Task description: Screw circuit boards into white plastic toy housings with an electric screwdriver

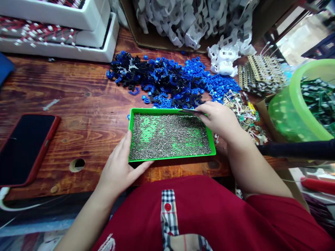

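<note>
A shallow green tray (213,146) full of small silvery screws (167,141) is in front of me near the table's edge. My left hand (117,167) grips its near left corner, fingers along the side wall and thumb under the front edge. Over the far right part of the tray, my right hand (218,120) pinches a thin, flat, dark card-like piece (188,111). That piece lies along the far rim, and part of it is hidden by the fingers. Green mesh-like bottom shows through thinner patches of screws.
Blue and black plastic parts (167,80) are heaped behind the tray. Beyond stands a cardboard box (154,41) of white plastic parts. At right are stacked circuit boards (261,73) and a green tub (282,101). A phone (26,146) and white foam trays (110,45) occupy the left.
</note>
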A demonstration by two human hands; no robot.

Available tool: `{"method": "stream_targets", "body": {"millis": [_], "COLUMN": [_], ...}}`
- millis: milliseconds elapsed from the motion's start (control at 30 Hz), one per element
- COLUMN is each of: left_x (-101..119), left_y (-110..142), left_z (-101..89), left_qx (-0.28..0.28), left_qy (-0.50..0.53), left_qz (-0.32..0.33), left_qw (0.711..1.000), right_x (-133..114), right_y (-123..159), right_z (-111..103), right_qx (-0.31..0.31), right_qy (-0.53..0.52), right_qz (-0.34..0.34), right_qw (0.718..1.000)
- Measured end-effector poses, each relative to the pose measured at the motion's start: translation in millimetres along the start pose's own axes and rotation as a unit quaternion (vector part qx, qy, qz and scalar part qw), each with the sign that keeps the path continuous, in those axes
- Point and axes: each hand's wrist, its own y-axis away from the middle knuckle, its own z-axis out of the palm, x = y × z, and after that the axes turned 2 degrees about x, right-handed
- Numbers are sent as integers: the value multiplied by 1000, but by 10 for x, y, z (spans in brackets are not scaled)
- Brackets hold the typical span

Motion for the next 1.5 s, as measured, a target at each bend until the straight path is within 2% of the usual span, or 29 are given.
{"method": "stream_targets", "body": {"millis": [167,367,467,533,600,667,767,833,967,1133,1267,1367,1433,1500], "left_x": [-9,-8,-5,-4,-5,-7,-11,-12,-8,-9,-14,-13,-10,-9], "left_y": [14,3,0,3,9,15,18,16,10,8,3,5,7,7], "left_z": [-1,5,0,-2,0,2,4,4,-1,2,13,13,10,9], "left_qx": [1,4,4,2,1,1,0,1,0,1,1,0,0,0], "left_qy": [0,1,3,2,2,3,4,3,-1,-1,-1,-1,0,0], "left_qz": [2,4,5,2,-2,-2,-1,-1,-1,5,4,2,2,2], "left_qw": [1000,1000,1000,1000,1000,1000,1000,1000,1000,1000,1000,1000,1000,1000], "right_x": [-42,-92,-121,-121,-100,-71,-33,-15,13,-2,-48,-30,7,45], "right_y": [123,441,435,346,219,93,-27,-37,112,415,468,341,214,94], "right_z": [6,-229,-275,-261,-220,-161,-54,9,19,-169,-252,-205,-144,-74], "right_qx": [-16,-110,-168,-188,-166,-113,-30,-9,-23,-92,-129,-157,-136,-87], "right_qy": [37,-7,-41,-32,-15,-6,4,22,40,0,-45,-47,-33,-21], "right_qz": [-25,-102,-116,-87,-41,-9,-7,-27,-50,-115,-148,-122,-79,-41], "right_qw": [999,989,978,978,985,994,1000,999,998,989,979,979,987,995]}}
